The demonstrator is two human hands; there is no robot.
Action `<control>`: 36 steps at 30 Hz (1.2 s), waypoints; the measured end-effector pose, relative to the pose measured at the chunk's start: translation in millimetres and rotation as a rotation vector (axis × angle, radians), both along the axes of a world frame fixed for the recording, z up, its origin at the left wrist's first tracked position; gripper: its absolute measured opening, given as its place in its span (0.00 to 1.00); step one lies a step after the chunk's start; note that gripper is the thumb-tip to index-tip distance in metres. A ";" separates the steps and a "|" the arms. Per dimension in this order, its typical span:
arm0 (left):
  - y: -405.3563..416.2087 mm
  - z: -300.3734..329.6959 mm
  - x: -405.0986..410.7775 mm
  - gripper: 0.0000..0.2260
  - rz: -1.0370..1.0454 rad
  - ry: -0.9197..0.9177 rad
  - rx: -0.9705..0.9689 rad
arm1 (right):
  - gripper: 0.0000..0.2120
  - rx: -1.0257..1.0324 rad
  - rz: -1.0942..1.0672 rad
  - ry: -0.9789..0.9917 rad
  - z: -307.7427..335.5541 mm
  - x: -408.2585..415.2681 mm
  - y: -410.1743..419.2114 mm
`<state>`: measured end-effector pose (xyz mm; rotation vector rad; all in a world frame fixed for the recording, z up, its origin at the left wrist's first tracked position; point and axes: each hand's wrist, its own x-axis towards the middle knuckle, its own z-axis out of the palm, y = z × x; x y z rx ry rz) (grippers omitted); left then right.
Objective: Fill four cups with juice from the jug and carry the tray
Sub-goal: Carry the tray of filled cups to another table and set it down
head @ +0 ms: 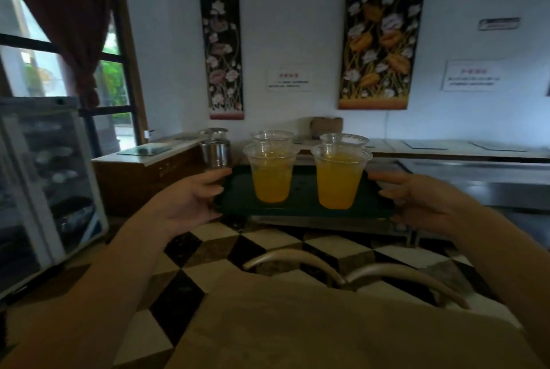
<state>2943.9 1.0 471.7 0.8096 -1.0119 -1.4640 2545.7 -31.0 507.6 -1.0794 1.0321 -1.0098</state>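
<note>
The dark green rectangular plastic tray [300,205] is held up in the air between two hands, above a black-and-white chequered floor [262,243]. It carries four clear plastic cups in two rows of two: a near left cup [270,173] and a near right cup [339,179], both filled with orange juice, and behind them a far left cup [272,137] and a far right cup [343,139], whose contents are mostly hidden by the front pair. One shiny steel jug [216,147] shows just beyond the tray's left far corner; whether it stands on the tray or on the surface behind cannot be told.

The left hand [190,205] makes its grip on the tray's left edge, thumb on top and fingers curled underneath. The right hand [422,200] grips the right edge in the same way.

At far left stands a glass-fronted cabinet [44,178], with a window and a dark red curtain [74,11] above it. A long wooden-sided surface [140,172] runs along the white wall, where two floral hangings [221,53] are hung. Two curved metal chair backs [351,276] sit below the tray.
</note>
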 end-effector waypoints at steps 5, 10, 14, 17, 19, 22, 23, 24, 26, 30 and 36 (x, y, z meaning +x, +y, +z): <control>-27.7 -6.7 -25.4 0.24 -0.056 0.016 0.056 | 0.25 -0.018 -0.084 0.052 -6.1 -26.8 5.4; -47.5 -7.2 -54.8 0.21 -0.132 0.007 0.059 | 0.21 -0.031 -0.170 0.040 -11.7 -53.4 9.0; -62.4 -6.6 -74.4 0.18 -0.180 0.001 0.056 | 0.22 -0.044 -0.180 0.028 -12.6 -74.8 11.7; -73.8 -6.5 -89.8 0.19 -0.202 0.006 0.051 | 0.20 -0.043 -0.174 0.037 -10.5 -89.4 12.3; -81.0 -6.4 -100.2 0.19 -0.215 0.000 0.043 | 0.19 -0.039 -0.174 0.032 -9.1 -97.6 11.0; -92.3 -4.5 -115.6 0.20 -0.219 -0.010 0.023 | 0.18 -0.044 -0.181 0.024 -9.0 -112.0 2.9; -96.5 -3.9 -120.7 0.20 -0.222 -0.013 0.015 | 0.18 -0.049 -0.184 0.021 -9.5 -116.8 -1.6; -101.8 -3.4 -126.1 0.20 -0.225 -0.019 0.007 | 0.18 -0.052 -0.188 0.018 -9.8 -122.3 -7.9; -112.4 -2.7 -133.7 0.20 -0.232 -0.025 0.001 | 0.19 -0.054 -0.193 0.031 -10.1 -131.7 -20.5; -138.5 -3.4 -155.0 0.21 -0.209 -0.049 -0.009 | 0.20 -0.054 -0.211 0.018 -17.0 -155.8 -53.9; -174.6 -10.2 -190.2 0.24 -0.213 -0.068 -0.006 | 0.21 -0.062 -0.200 0.048 -25.4 -192.6 -115.0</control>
